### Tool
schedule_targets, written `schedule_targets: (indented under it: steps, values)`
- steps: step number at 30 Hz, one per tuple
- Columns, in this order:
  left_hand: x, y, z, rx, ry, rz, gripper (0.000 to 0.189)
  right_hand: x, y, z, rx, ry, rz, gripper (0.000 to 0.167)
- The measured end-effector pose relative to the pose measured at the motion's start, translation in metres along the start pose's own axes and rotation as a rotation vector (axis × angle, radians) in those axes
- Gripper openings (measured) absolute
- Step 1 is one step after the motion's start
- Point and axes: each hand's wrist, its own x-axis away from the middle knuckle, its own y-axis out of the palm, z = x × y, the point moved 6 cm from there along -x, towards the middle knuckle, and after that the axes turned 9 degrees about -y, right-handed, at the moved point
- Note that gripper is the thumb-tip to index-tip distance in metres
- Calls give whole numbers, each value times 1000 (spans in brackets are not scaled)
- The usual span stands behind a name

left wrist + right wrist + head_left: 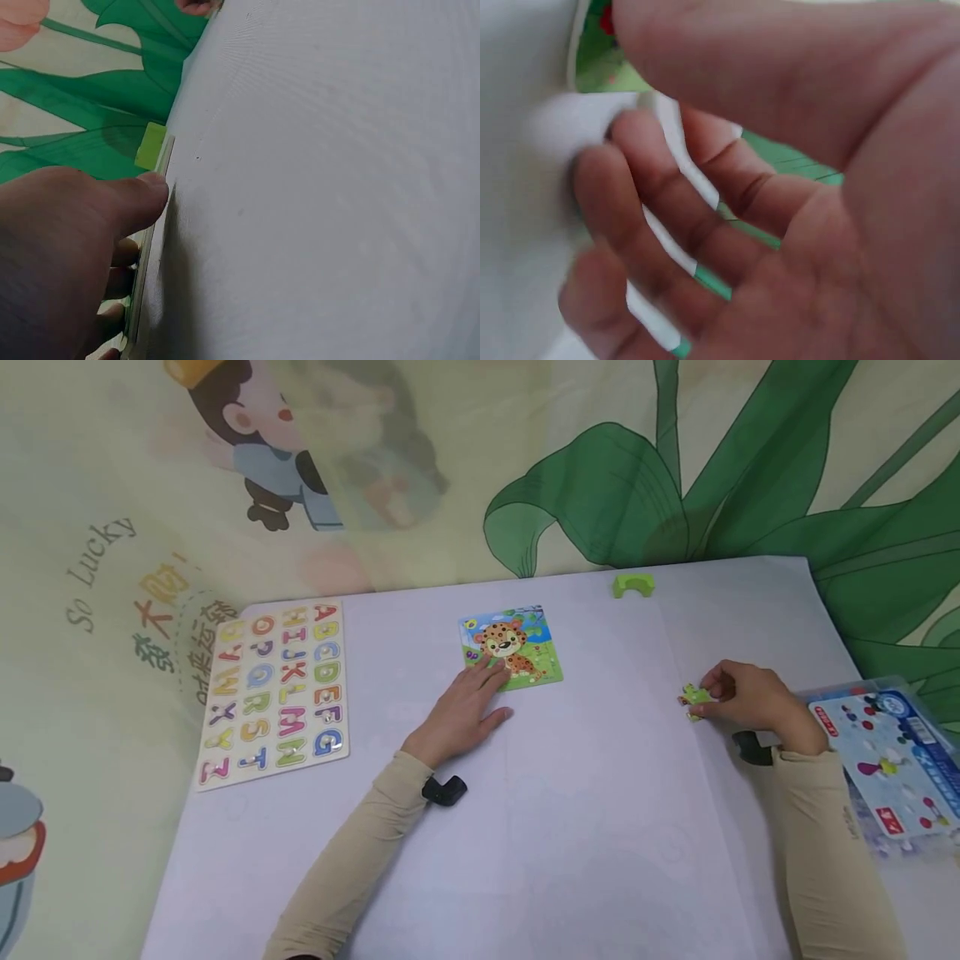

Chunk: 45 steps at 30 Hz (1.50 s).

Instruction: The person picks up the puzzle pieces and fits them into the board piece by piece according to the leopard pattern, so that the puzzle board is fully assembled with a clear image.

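On the white table lies a square leopard jigsaw puzzle with a green and blue picture. My left hand rests on its lower left part, fingers extended over the picture. In the left wrist view, the thumb lies by the thin edge of the puzzle. Off to the right, my right hand pinches a small green jigsaw piece between thumb and forefinger, low over the table. In the right wrist view the curled fingers show, and the pinched tip is largely hidden behind the hand.
An alphabet peg board lies at the left. A green arch block stands by the back edge. Right of my right arm sits a clear plastic box with a printed label. A printed curtain hangs behind the table.
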Motion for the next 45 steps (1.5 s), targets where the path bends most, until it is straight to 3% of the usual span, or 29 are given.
schedule_targets:
  steps: [5, 12, 16, 23, 29, 45]
  values:
    - [-1, 1, 1, -7, -15, -16, 66, -8, 0, -13, -54, -80, 19, 40]
    - [-3, 5, 1, -101, -8, -27, 70, -38, 6, -56, -154, -217, 195, 36]
    - [-3, 5, 1, -126, -20, -28, 70, -61, 19, -85, -251, -260, 254, 36]
    - [-10, 6, 4, -146, -67, -48, 73, -97, 43, -118, -429, -285, 202, 47]
    - [-14, 8, 7, -186, -84, -41, 76, -112, 55, -128, -472, -289, 137, 51]
    - [-15, 10, 11, -220, -87, -13, 74, -120, 67, -140, -318, -287, 145, 49]
